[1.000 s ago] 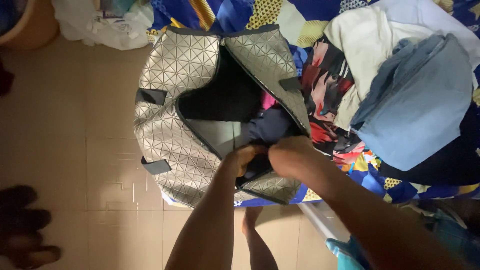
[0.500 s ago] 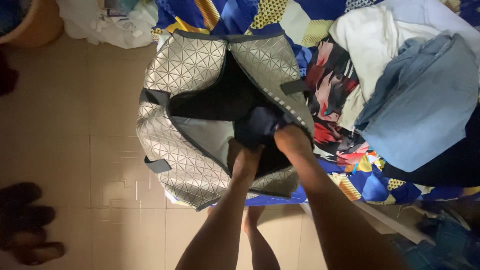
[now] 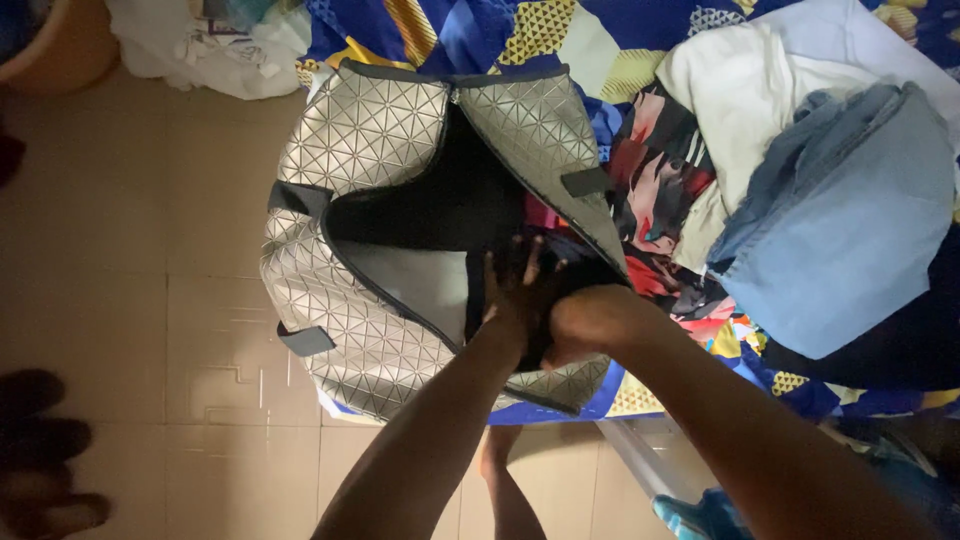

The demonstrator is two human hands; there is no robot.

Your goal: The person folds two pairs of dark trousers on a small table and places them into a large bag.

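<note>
A silver quilted bag [image 3: 350,190] with a triangle pattern lies open at the edge of the bed, its dark inside showing. My left hand [image 3: 515,290] is inside the opening with fingers spread, pressing flat on dark clothing [image 3: 560,262] packed in the bag. My right hand [image 3: 590,318] sits just to its right at the bag's near rim, fingers curled down into the dark fabric; what it grips is hidden.
On the patterned blue bedspread [image 3: 480,25] lie a red and black printed garment [image 3: 655,170], a white cloth [image 3: 730,80] and folded blue denim [image 3: 850,220]. White plastic bags [image 3: 200,45] sit on the tiled floor [image 3: 130,270]. Dark shoes [image 3: 45,440] at bottom left.
My left hand has opened and spread flat on the clothing inside the bag. My right hand has drawn back toward the bag's near rim. The dark navy garment has sunk lower into the bag.
</note>
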